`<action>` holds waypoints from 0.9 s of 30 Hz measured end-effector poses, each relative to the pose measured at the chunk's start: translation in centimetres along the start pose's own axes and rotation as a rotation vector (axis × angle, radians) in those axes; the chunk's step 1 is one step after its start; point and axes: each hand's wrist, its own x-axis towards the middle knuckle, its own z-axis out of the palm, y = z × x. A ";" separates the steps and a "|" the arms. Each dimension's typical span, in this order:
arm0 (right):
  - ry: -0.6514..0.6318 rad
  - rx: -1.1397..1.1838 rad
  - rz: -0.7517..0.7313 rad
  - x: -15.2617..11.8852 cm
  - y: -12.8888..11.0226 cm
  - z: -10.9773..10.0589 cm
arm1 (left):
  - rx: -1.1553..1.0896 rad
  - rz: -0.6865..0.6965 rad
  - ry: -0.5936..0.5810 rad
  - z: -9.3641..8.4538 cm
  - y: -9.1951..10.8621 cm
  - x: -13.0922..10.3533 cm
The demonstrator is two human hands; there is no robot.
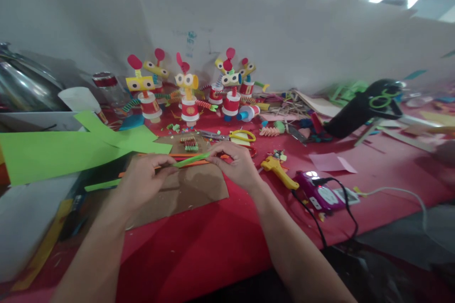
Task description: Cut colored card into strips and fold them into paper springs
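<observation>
Between my two hands stretches a narrow green paper strip (192, 160), pinched at either end. My left hand (149, 175) is closed on its left end, and my right hand (232, 163) grips the right end between thumb and fingers. Beneath them lies a brown cardboard piece (192, 194). Orange paper strips (181, 155) rest on it just behind the green strip. A folded red and green paper spring (190, 144) sits a little farther back. Another green strip (103, 185) lies left of my left hand.
Scissors with yellow handles (241, 136) lie behind my right hand. A yellow glue gun (280, 173) and a purple power strip (322, 194) with cables are to the right. Several paper-cup figures (188, 109) stand at the back. Green paper sheets (64, 151) cover the left.
</observation>
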 end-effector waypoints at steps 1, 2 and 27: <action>0.016 0.029 0.040 -0.1 0.1 0.2 | 0.006 0.010 -0.006 -0.1 0.0 0.0; 0.033 0.065 0.075 -0.2 0.3 0.4 | 0.009 0.017 -0.013 -0.1 0.0 0.0; -0.137 -0.260 -0.145 -0.8 0.2 1.9 | 0.155 0.166 0.108 3.5 1.7 -0.2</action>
